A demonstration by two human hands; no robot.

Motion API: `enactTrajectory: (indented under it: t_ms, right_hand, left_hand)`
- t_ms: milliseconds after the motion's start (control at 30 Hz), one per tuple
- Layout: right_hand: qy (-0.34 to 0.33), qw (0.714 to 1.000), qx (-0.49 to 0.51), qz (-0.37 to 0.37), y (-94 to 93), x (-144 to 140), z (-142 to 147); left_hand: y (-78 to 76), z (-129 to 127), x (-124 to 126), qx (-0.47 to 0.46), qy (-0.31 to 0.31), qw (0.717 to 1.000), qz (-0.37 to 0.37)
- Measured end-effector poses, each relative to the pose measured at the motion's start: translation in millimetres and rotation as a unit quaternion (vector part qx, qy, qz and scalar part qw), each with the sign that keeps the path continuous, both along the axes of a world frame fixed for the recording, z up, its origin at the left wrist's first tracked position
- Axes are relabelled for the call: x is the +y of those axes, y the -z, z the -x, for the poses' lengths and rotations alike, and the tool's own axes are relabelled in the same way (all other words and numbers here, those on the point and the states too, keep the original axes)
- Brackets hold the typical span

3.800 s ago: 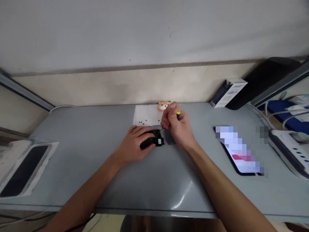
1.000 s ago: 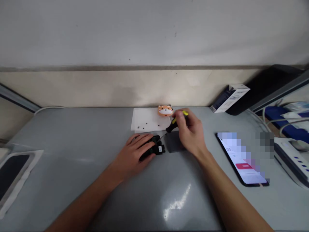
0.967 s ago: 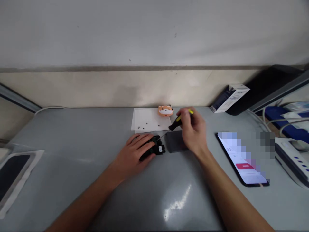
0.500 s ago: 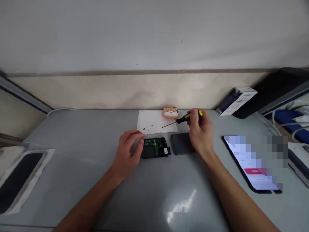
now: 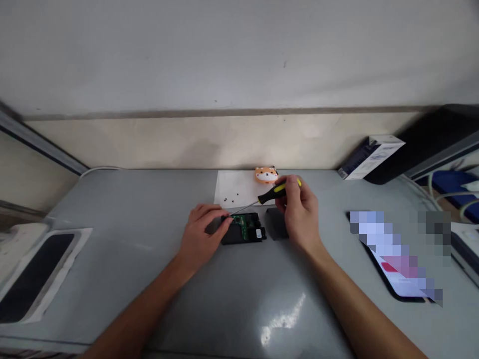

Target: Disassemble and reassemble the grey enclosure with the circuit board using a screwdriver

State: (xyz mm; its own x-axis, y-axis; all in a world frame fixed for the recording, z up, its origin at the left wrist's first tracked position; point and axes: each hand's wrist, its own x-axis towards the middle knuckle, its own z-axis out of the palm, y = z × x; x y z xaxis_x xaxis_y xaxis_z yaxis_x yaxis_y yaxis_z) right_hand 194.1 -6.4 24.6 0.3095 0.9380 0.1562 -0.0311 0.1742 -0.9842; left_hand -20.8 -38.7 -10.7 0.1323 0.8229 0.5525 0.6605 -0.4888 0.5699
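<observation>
An open black device with a green circuit board (image 5: 244, 228) lies flat on the grey table. At its upper left corner, my left hand (image 5: 204, 232) has thumb and forefinger drawn together; whatever is between them is too small to make out. My right hand (image 5: 302, 212) grips a black and yellow screwdriver (image 5: 267, 196), its thin shaft slanting down-left so the tip meets my left fingertips. Partly behind my right hand lies a dark flat cover (image 5: 276, 223). Several tiny dark screws (image 5: 232, 201) rest on a white paper sheet (image 5: 245, 187) behind the device.
An orange dog-faced case (image 5: 266, 175) sits on the paper's back edge. To the right are a lit phone (image 5: 406, 291) and a white and blue box (image 5: 370, 158) leaning by a black object. A dark phone-shaped object (image 5: 37, 274) lies at left. A wall rises behind the table.
My right hand has moved left and brought the screwdriver tip down from over the paper to the device's upper left corner. My left thumb and forefinger have closed together there.
</observation>
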Motion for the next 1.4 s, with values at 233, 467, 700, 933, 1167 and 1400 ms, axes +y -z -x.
enactTrajectory:
  t_ms: [233,467,700,933,1167,1400]
  right_hand:
    - [-0.001,1.0,-0.006,0.002,-0.9,1.7,-1.3]
    - [-0.001,1.0,-0.018,-0.008,-1.7,2.2,-1.5]
    - [-0.011,1.0,-0.012,-0.019,-2.8,1.6,0.0]
    - [-0.024,0.999,-0.02,-0.026,-5.3,-0.5,-1.3]
    - [-0.024,0.998,-0.041,-0.039,-4.0,-2.1,-0.3]
    - [-0.032,0.993,-0.105,-0.049,4.3,-4.0,1.2]
  left_hand:
    - [-1.5,0.3,1.6,-0.001,0.002,1.0,-0.011]
    - [-6.3,-0.7,1.5,0.009,0.016,1.0,-0.021]
    - [-7.8,-1.1,0.1,0.016,0.011,1.0,-0.008]
    - [-9.5,-2.6,-0.6,0.019,-0.003,1.0,0.018]
    - [-11.5,-0.5,-2.8,0.039,-0.007,0.999,0.017]
    - [-9.4,1.7,-1.3,0.048,-0.029,0.995,0.087]
